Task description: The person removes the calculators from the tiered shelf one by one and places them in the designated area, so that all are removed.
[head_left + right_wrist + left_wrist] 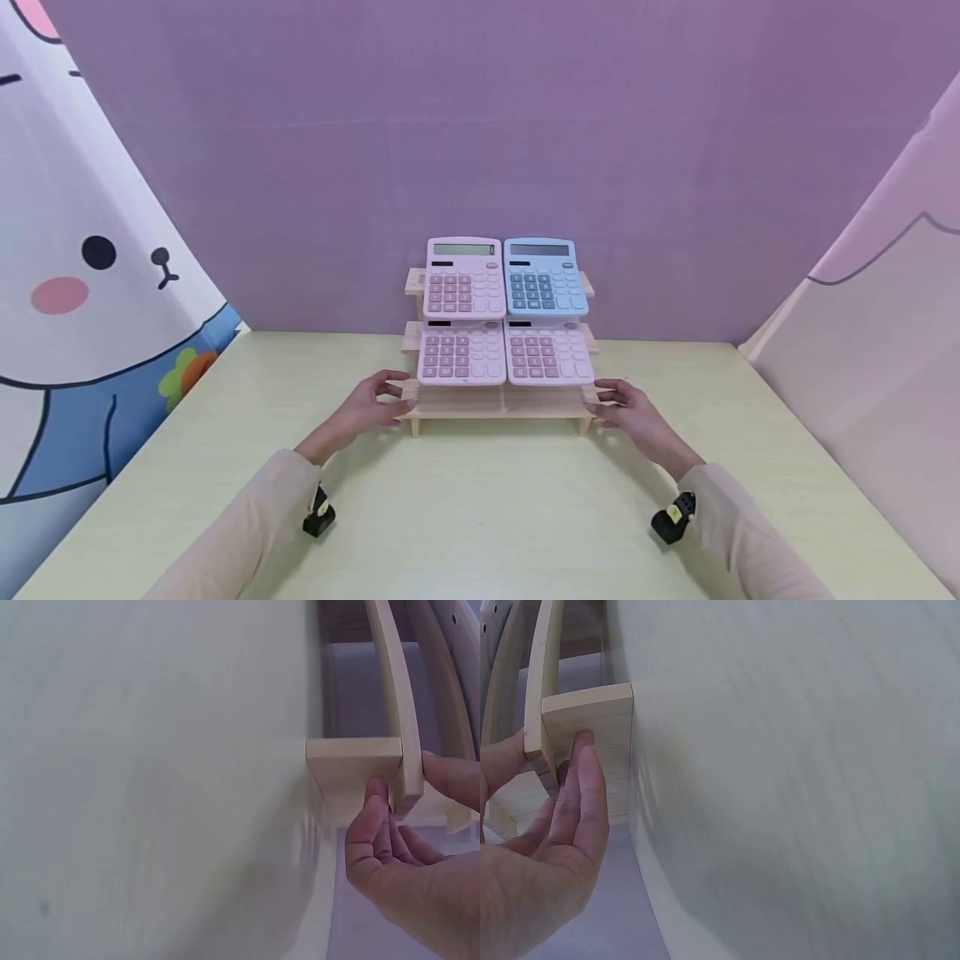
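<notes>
A tiered wooden display rack (459, 404) stands on the table. On its top tier a pink calculator (464, 279) leans beside a blue calculator (545, 277). Below them, a left pink calculator (462, 353) and a right pink calculator (549, 353) sit side by side, their screens hidden. My left hand (369, 407) grips the left end of the lowest shelf, thumb above and fingers beneath, by the leg (592, 712). At the opposite end my right hand (633, 417) pinches the shelf board (405, 742) the same way. Nothing lies on the lowest shelf.
The pale wood-grain table (480, 517) spreads around the rack. A purple backdrop (480, 125) rises behind it. Cartoon-printed cloth (97, 208) hangs on the left, and a pale pink cloth (877, 350) on the right.
</notes>
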### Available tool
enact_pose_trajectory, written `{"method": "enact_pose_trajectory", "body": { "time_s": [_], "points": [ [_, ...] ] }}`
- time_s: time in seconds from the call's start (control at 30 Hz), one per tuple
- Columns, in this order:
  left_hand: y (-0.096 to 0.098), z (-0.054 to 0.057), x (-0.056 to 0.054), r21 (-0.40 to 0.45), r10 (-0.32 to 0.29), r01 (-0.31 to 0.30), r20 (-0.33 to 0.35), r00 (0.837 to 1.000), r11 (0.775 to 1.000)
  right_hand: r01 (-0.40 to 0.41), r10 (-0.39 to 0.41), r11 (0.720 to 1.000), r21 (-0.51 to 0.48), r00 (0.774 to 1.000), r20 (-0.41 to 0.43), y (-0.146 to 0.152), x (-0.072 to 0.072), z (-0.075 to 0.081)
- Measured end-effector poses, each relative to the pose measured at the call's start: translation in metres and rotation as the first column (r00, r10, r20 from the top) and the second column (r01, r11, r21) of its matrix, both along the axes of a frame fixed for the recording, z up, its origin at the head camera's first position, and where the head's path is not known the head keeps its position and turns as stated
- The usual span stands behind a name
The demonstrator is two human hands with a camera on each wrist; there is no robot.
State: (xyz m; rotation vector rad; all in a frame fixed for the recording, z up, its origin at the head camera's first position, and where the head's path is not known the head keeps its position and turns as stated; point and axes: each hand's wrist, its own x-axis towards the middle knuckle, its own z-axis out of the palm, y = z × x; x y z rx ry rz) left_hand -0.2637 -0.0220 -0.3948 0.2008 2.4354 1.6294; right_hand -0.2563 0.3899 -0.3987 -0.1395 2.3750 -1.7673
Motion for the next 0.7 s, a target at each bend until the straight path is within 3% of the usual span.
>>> {"method": "enact_pose_trajectory", "body": {
  "time_s": [0.2, 0.7],
  "points": [
    [0.000, 0.001, 0.000, -0.007, 0.003, -0.003, 0.008, 1.000, 1.000, 0.008, -0.009, 1.000, -0.003, 1.000, -0.027, 0.009, -0.002, 0.005],
    [0.001, -0.001, 0.000, 0.002, 0.009, -0.009, 0.013, 1.000, 1.000, 0.080, -0.080, 0.997, -0.002, 0.990, -0.118, 0.022, -0.012, 0.037]
  ]
}}
